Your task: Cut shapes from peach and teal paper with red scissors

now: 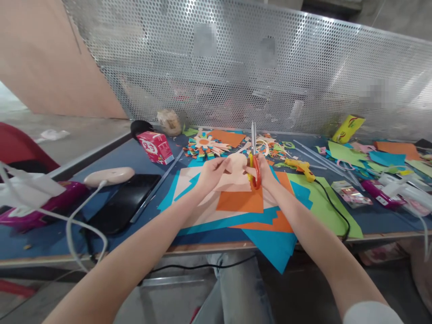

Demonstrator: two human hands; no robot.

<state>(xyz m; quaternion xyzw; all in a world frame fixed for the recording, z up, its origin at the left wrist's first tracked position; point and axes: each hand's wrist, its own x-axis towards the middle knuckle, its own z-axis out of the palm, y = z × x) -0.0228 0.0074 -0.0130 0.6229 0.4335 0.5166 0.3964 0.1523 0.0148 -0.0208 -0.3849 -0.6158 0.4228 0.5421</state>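
Note:
Between my two hands is a rounded piece of cream felt (237,164), pinched at its left side by my left hand (213,172). My right hand (264,173) grips scissors (254,155) with orange and yellow handles, their blades pointing up and away from me. Fingers of the right hand also reach the felt's right edge. Below the hands lie stacked sheets of cream, orange (239,201) and blue felt (270,245). Just beyond sits a layered felt flower (205,143) among loose scraps.
A yellow glue gun (302,168) with a black cord lies on green felt (332,207). Left are a pink box (155,147), a black phone (123,202) and white cables. A perforated metal panel (236,67) stands behind the table. Coloured scraps and a yellow box (348,129) are right.

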